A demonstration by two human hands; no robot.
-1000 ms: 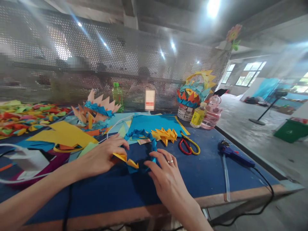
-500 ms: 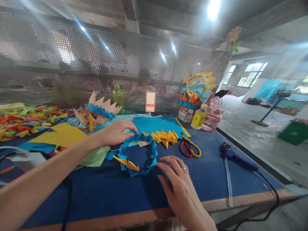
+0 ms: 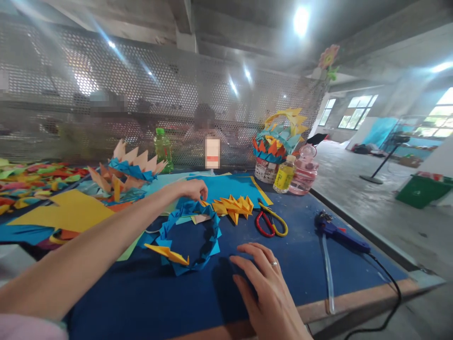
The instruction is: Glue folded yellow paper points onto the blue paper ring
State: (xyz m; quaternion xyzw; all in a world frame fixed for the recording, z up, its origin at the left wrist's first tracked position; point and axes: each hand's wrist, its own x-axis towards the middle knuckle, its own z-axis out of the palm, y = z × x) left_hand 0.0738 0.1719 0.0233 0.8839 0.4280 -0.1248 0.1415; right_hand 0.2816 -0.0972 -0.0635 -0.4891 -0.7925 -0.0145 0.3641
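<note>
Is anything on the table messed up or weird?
I can't see anything spilled. One thing looks a bit askew: the yellow folded paper on the near side of the blue paper ring, because its tip pokes out past the ring's left side.

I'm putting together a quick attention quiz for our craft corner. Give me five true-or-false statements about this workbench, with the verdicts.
1. The right hand is gripping the blue paper loop. False: it is open and apart from the loop.
2. The left hand is at the far side of the loop. True.
3. The scissors have one red handle and one yellow handle. True.
4. The glue gun lies to the left of the scissors in the picture. False: it lies to their right.
5. The green-capped bottle is tipped on its side. False: it stands upright.
</note>
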